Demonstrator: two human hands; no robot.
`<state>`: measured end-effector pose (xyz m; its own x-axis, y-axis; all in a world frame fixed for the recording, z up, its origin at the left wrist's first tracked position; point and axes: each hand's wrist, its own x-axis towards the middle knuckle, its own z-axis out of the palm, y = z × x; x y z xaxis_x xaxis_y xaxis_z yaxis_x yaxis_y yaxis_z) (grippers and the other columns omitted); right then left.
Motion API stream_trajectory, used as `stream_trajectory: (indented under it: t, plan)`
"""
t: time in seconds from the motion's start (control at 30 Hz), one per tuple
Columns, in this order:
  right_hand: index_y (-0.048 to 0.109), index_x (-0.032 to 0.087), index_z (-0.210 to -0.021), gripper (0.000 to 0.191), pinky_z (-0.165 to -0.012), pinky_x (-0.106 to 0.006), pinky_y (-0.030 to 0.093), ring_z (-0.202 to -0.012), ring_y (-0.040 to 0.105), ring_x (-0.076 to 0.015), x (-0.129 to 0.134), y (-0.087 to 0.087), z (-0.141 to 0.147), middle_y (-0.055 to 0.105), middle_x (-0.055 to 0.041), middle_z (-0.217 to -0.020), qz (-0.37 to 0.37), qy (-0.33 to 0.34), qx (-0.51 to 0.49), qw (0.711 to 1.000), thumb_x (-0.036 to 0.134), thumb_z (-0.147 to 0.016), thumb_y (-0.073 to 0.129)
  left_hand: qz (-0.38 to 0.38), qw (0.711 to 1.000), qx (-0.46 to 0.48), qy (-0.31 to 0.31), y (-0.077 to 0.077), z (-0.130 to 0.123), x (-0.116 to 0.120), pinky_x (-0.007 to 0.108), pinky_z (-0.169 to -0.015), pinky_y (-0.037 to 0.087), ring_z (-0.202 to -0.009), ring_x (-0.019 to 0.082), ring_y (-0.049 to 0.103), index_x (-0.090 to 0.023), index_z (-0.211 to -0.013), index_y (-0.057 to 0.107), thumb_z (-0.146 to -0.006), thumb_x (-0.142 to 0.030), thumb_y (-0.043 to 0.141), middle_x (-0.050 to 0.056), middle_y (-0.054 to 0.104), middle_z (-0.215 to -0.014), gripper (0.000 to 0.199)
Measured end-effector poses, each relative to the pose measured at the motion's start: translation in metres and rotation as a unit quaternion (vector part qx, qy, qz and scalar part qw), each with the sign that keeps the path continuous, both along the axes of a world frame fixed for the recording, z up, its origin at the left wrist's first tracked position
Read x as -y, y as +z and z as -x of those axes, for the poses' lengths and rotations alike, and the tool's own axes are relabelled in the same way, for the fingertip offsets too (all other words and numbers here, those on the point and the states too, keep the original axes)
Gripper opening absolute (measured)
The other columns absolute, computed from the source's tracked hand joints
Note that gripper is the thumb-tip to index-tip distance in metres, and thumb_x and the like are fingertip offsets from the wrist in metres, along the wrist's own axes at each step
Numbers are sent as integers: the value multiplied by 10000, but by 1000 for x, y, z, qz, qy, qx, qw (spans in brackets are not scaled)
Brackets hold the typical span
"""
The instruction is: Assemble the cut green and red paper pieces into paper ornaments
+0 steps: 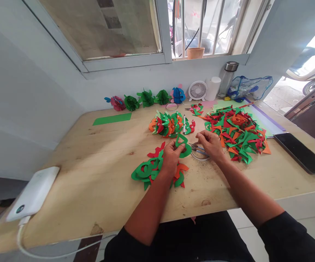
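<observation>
So we've got a green paper cutout (186,151) pinched in our left hand (172,153), over the wooden table (91,163). Our right hand (211,144) is curled by a metal tool (197,148); we can't tell if it's gripped. Paper scraps (239,129) sit heaped to the right.

A curved green paper cut-out (186,152) with an opening in its upper part is pinched, tilted, in the left hand (172,155); silver-bladed scissors (196,148) are just right of that hand, tips towards the cut-out
</observation>
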<state>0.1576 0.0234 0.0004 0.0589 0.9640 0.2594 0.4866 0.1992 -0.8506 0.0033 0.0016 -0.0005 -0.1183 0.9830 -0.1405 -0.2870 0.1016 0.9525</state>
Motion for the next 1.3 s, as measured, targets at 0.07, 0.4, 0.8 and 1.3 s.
stream_trajectory:
  t: [0.07,0.4,0.8,1.3]
  plan:
    - [596,173,-697,242,-510,-226,325,-515,462,-109,-3,3,-7,552,7,-560,16,-24,79,996,359,-791,473,8,1000,15,4,0,1,-1,218,-560,473,-553,83,542,-156,-767,618,-552,-221,733,-27,607,-647,252]
    - [624,206,-903,261,-566,-250,281,-794,584,-192,8,18,-14,676,-61,-884,96,112,440,886,412,-758,555,56,975,171,-130,5,8,2,262,-578,472,-570,125,591,-162,-883,559,-562,-187,681,-3,610,-637,345]
    - [595,209,-846,244,-552,-233,299,-666,537,-137,-3,10,-23,641,-7,-756,78,-6,262,962,424,-740,555,-93,957,-228,-152,-4,-5,10,208,-525,361,-530,84,467,-174,-808,628,-647,-294,674,-42,527,-592,206]
    - [578,159,-747,271,-517,-228,367,-541,460,-93,-11,12,-29,516,34,-592,11,-96,-123,988,416,-670,620,-215,768,-561,-223,-16,-22,17,261,-629,376,-755,179,561,-197,-772,572,-770,-201,519,55,595,-886,53]
